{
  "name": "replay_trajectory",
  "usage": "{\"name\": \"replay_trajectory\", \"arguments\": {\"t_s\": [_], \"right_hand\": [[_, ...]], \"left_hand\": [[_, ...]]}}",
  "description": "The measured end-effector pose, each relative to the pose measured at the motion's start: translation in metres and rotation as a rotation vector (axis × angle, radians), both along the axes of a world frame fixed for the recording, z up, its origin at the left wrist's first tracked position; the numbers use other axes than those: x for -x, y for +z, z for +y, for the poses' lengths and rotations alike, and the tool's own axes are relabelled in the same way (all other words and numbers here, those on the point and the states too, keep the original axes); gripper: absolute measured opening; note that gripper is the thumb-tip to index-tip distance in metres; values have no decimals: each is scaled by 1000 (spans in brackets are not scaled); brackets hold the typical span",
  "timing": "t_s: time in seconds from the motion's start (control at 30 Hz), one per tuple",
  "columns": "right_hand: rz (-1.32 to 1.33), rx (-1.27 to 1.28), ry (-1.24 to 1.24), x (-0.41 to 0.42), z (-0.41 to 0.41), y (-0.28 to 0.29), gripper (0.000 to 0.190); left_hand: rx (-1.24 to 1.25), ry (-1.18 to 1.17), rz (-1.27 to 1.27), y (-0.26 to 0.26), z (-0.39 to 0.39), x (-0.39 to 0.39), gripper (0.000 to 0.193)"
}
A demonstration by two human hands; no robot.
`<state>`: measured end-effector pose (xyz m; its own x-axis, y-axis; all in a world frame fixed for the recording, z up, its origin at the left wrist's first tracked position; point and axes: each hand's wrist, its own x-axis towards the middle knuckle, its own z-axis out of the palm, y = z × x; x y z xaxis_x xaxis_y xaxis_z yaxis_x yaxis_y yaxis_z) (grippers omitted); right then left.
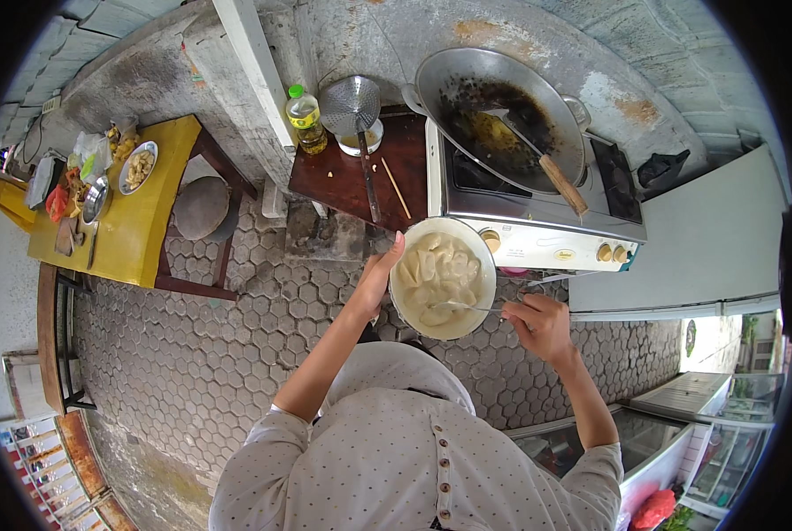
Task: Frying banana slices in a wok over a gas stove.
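Observation:
My left hand (377, 275) grips the left rim of a white enamel bowl (443, 226), thumb on top and the other fingers hidden below. Pale slices in a thick cream-coloured batter (439, 269) fill the bowl. Between the fingers of my right hand (538, 325) is the handle of a metal spoon (465, 306), whose tip lies in the batter. Just beyond the bowl stands a gas stove (542, 232) bearing a large metal wok (502, 119). Dark oil lies in the wok, and a wooden-handled spatula (555, 176) leans across its rim.
Left of the stove, a dark red table (342, 189) holds an oil bottle (306, 119), a perforated skimmer (350, 103) over a small pot (362, 143), and a thin stick (396, 188). Farther left, a yellow-topped table (147, 219) carries a plate of food (139, 167), a metal bowl (95, 199) and a knife (93, 245).

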<state>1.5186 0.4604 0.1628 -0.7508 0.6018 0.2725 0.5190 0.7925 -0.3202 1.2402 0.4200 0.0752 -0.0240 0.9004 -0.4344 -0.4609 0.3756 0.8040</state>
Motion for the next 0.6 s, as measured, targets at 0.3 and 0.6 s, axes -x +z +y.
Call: {"name": "replay_trajectory", "arguments": {"t_s": [0.3,0.6], "right_hand": [[73,534,-99,-8,11,-8,6],[164,598,-149,-9,11,-5,7]], "left_hand": [[-10,-112,-105,-12,0,2,72],[-7,4,-4,-4,2,-1,85]]}}
